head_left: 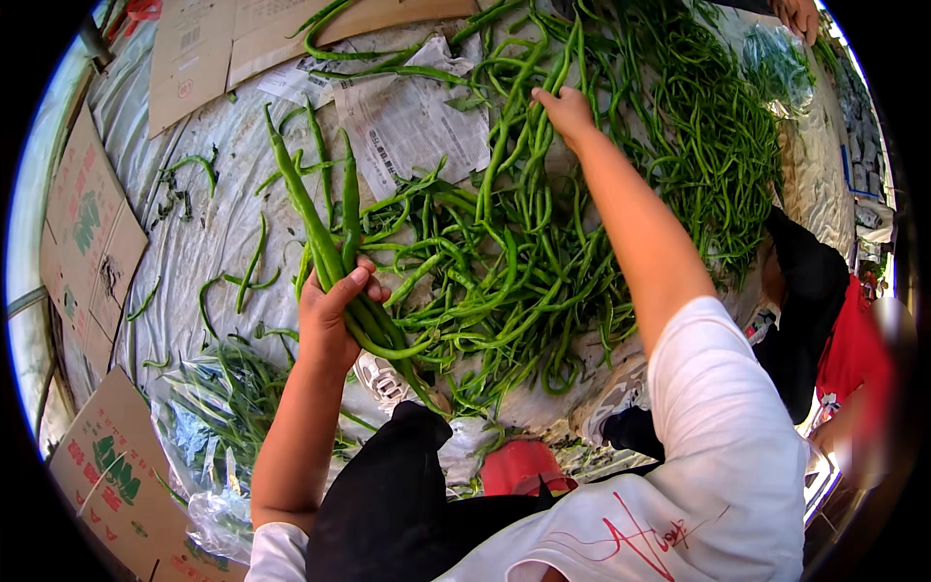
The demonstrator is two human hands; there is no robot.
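Several green peppers [308,209] pass through the gripping left hand [335,315], lengthwise, tips slanting far-left over the plastic sheet [179,267]; the right hand [564,112] touches the pepper heap [509,281] (its grip I cannot tell).

Left hand [335,308] grips bunch of long green peppers [315,223], tips pointing away from body. Right hand [564,112], farther forward, touches peppers; firmness of grip unclear. Tangled pepper pile [514,281] spreads between hands and nearer body; larger heap [718,145] right of right hand. Printed paper [417,126] between hands, forward of left. Left of left hand, nearer body: clear plastic bag [213,407] with long green produce; cardboard [92,233] farther left.
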